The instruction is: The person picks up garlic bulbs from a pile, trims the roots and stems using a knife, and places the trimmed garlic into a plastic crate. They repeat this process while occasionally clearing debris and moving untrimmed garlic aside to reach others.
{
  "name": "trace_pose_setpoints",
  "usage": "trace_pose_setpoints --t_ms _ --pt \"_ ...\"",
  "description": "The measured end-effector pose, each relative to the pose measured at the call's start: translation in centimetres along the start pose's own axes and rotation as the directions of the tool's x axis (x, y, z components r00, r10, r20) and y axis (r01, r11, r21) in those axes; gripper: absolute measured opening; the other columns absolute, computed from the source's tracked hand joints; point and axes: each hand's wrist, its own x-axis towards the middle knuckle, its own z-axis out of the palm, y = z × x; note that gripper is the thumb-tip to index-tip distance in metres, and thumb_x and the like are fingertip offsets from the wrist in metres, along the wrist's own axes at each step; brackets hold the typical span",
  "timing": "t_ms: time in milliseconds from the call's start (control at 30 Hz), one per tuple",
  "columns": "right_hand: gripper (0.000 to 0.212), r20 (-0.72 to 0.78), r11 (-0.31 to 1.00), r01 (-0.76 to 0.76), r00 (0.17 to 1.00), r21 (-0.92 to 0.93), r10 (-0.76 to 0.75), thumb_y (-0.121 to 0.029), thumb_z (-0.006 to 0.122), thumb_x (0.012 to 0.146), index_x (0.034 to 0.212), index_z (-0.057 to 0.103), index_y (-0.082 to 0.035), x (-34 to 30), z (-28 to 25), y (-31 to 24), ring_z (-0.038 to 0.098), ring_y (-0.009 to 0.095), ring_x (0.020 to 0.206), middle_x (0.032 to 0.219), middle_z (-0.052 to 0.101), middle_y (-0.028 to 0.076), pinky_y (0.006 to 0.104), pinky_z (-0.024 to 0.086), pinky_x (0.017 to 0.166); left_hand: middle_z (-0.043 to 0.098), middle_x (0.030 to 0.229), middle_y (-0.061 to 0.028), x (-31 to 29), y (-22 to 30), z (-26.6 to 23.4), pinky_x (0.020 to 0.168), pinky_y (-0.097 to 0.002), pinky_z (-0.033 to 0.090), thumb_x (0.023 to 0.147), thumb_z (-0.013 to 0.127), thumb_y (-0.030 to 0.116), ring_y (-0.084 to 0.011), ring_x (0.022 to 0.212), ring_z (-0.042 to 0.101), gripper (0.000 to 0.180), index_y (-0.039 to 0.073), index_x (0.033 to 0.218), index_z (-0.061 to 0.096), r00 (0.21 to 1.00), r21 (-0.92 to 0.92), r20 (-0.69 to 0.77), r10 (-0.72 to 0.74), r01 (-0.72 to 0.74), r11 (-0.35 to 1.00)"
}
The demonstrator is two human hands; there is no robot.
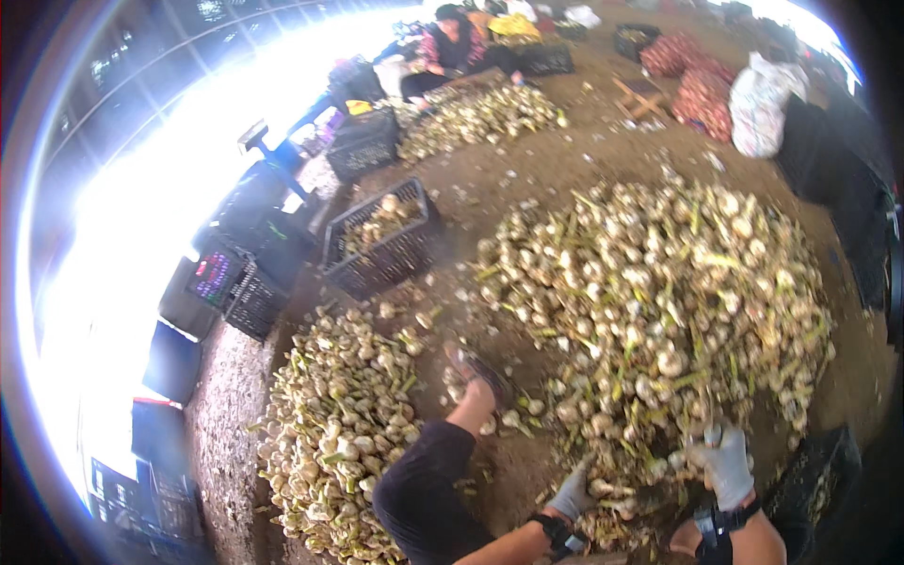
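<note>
A broad heap of garlic bulbs [650, 311] with stems lies on the ground in front of me. At its near edge my left hand [572, 492], in a pale glove, touches loose garlic; its thumb stands apart from the fingers, and I see nothing held in it. To the right, my right hand [723, 466], also gloved, is closed at the heap's edge with its fingers curled. What lies inside those fingers is too small and partly hidden to make out. Garlic and trimmings [617, 513] lie between the two hands.
A second garlic pile [339, 443] lies left of my bent leg [428, 485]. Beyond it stands a black crate [381, 240] partly filled with garlic. A dark bag [819, 480] lies at right. Farther back are red mesh sacks [704, 102], a white sack [767, 104] and a seated person [452, 47].
</note>
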Motion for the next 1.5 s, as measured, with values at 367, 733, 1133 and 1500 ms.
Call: trace_pose_setpoints --t_ms 367,733,1133,1500 --pt "0.029 -0.052 0.946 -0.128 0.992 -0.297 0.118 -0.004 0.072 0.072 0.098 0.059 -0.002 -0.2 -0.5 0.8 0.055 0.016 0.067 0.084 0.058 0.005 0.0334 0.047 0.059 0.059 0.094 -0.0104 -18.8 25.1 14.1 0.098 -0.0472 0.044 0.099 0.025 0.061 -0.0304 0.098 0.066 0.057 0.011 0.098 0.053 0.53 0.359 0.154 0.834 -0.816 0.452" --pt "0.029 0.003 0.756 0.025 1.0 -0.654 -0.031 -0.013 0.068 0.082 0.11 0.063 -0.006 0.6 -1.2 2.5 0.055 0.016 0.071 0.084 0.062 0.003 0.031 0.049 0.065 0.058 0.109 -0.0156 -17.9 47.3 8.6 0.061 -0.0457 0.058 0.093 0.058 0.041 -0.035 0.085 0.065 0.048 0.013 0.129 0.043 0.183 -0.116 -0.181 0.966 -0.98 0.164" --pt "0.03 -0.067 0.948 -0.291 0.956 -0.129 0.285 -0.002 0.07 0.07 0.099 0.064 0.003 -0.7 -1.7 2.5 0.058 0.011 0.073 0.088 0.064 0.006 0.0275 0.048 0.065 0.048 0.137 -0.0239 2.7 20.4 -0.4 0.091 -0.0452 0.05 0.083 0.061 0.015 -0.0375 0.11 0.061 0.05 0.017 0.132 0.054 0.669 0.847 0.154 0.727 0.29 -0.446" --pt "0.029 -0.032 0.928 -0.224 0.974 -0.298 0.225 -0.001 0.07 0.072 0.1 0.063 0.004 -1.5 -2.8 1.1 0.054 0.007 0.061 0.076 0.059 0.0 0.025 0.045 0.054 0.046 0.14 -0.025 5.1 13.5 -2.4 0.097 -0.0434 0.045 0.078 0.07 0.025 -0.0379 0.121 0.053 0.073 0.006 0.141 0.039 0.72 0.94 -0.102 0.686 0.295 -0.169"
